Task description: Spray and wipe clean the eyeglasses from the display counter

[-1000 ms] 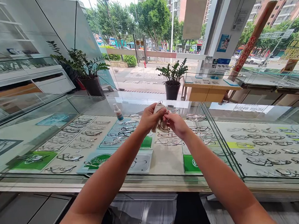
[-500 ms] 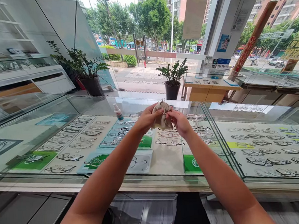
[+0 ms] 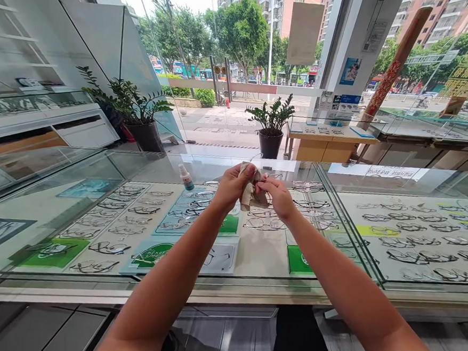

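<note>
Above the glass counter, my left hand (image 3: 233,185) is closed around a beige cleaning cloth (image 3: 254,196), thumb pressed on its top. The cloth is bunched, and its loose edge hangs below the fingers. My right hand (image 3: 277,194) is closed in a pinch at the cloth's right side, gripping a pair of thin-framed eyeglasses. The eyeglasses (image 3: 256,155) are mostly hidden by the cloth and fingers; only a thin wire part shows above. A small spray bottle (image 3: 186,178) with a white top stands upright on the counter, left of my hands.
Rows of eyeglasses (image 3: 109,247) lie inside the glass display counter (image 3: 241,282) beneath my arms. Green cards (image 3: 299,258) lie among them. Another glass case (image 3: 386,288) adjoins at the right. Beyond the counter stand potted plants (image 3: 271,141) and a small wooden table (image 3: 316,147).
My left thumb has moved up over the cloth, which is now folded differently with its edge hanging lower. My right hand keeps its pinch, shifted slightly. The view has tilted a little.
</note>
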`<state>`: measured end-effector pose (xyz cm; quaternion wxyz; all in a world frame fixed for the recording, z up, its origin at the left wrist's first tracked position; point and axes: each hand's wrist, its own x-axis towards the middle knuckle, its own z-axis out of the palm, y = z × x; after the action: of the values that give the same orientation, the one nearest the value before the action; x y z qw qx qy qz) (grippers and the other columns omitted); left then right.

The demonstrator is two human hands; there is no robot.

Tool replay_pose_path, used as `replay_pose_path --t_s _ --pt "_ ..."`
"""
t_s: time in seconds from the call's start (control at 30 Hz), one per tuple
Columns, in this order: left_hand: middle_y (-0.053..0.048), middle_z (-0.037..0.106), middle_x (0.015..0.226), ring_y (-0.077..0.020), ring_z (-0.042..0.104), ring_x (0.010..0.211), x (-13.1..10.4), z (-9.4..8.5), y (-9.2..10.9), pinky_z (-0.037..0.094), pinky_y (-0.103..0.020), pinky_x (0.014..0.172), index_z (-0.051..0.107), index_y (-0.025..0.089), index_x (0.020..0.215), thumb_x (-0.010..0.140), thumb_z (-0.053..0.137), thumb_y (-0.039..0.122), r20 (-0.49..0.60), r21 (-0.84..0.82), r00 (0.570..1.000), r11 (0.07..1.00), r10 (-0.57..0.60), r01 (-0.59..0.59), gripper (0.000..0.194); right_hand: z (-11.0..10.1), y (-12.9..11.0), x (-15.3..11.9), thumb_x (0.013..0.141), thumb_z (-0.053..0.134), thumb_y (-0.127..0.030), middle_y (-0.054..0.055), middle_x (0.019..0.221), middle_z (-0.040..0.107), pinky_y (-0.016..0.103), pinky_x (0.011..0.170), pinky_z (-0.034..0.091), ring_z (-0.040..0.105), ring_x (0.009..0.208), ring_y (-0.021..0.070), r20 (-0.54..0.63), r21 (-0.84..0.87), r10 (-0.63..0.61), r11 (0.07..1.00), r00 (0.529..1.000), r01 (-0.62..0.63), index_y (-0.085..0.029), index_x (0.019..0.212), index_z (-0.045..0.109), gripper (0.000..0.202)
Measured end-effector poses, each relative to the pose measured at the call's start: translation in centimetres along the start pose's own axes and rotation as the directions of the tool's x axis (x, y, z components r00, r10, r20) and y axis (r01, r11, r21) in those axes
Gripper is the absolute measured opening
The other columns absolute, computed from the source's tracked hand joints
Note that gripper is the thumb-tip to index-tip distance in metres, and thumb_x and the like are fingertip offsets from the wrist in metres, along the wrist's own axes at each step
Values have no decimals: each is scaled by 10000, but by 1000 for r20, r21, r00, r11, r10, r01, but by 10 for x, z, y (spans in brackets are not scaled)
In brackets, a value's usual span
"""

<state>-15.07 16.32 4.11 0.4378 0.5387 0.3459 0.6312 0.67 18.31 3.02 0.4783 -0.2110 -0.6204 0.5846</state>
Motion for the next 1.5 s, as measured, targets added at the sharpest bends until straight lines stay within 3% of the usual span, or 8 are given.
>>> replay_pose_path --t_s 0.33,0.5,0.73,0.87,1.03,1.17,1.37,1.5 --pt "-102 808 971 -212 753 806 -1 -6 3 626 -328 766 805 177 1067 764 1003 504 183 -82 979 991 -85 102 488 -11 2 4 779 715 -486 33 737 556 359 795 420 482 804 207 -88 53 31 998 996 -26 -244 590 608 325" --pt "-60 787 848 -161 710 714 0 -2 0 585 -271 695 791 166 936 709 1039 458 73 -73 996 995 -56 62 446 -7 3 4 778 722 -508 25 731 548 367 819 421 482 812 205 -4 27 47 999 999 -47 -244 598 629 333" --pt "1 666 603 -105 549 500 0 2 -2 427 -225 494 709 170 753 726 967 690 -62 -33 998 999 0 -2 581 3 2 1 788 699 -521 27 754 582 370 839 438 497 821 207 42 -17 13 1000 999 -12 -243 619 668 327" --pt "-45 733 704 -156 650 617 1 -1 0 548 -277 619 759 161 804 777 932 696 21 -54 1000 998 -17 18 563 -3 -1 2 782 701 -500 29 748 563 368 864 435 500 839 211 -16 -3 3 1000 1000 -3 -243 580 622 336" --pt "-85 803 923 -193 729 771 -1 -3 3 611 -302 729 820 170 1035 792 980 532 153 -102 986 991 -67 84 464 -11 -5 3 766 683 -464 26 722 561 348 757 405 476 779 192 -85 50 29 998 996 -24 -241 576 610 301" --pt "-99 826 1041 -185 753 839 -2 -4 4 632 -283 794 814 170 1058 759 1020 425 157 -96 986 992 -61 76 444 -9 -4 3 758 686 -481 16 697 544 340 728 396 466 760 184 -62 47 42 998 997 -39 -238 583 607 310" --pt "-29 733 667 -142 656 579 -3 -1 1 538 -235 571 773 155 868 794 969 571 59 -12 998 1000 -19 20 466 -1 -3 1 754 676 -492 17 709 535 342 765 424 469 776 185 26 -6 23 1000 999 -23 -234 574 611 322" --pt "-39 727 652 -136 638 564 -1 -1 1 520 -233 555 758 149 790 819 911 682 17 -11 1000 1000 18 -18 555 -2 -4 2 757 673 -488 17 717 529 343 796 437 476 790 188 23 -5 15 1000 1000 -15 -238 562 589 329"
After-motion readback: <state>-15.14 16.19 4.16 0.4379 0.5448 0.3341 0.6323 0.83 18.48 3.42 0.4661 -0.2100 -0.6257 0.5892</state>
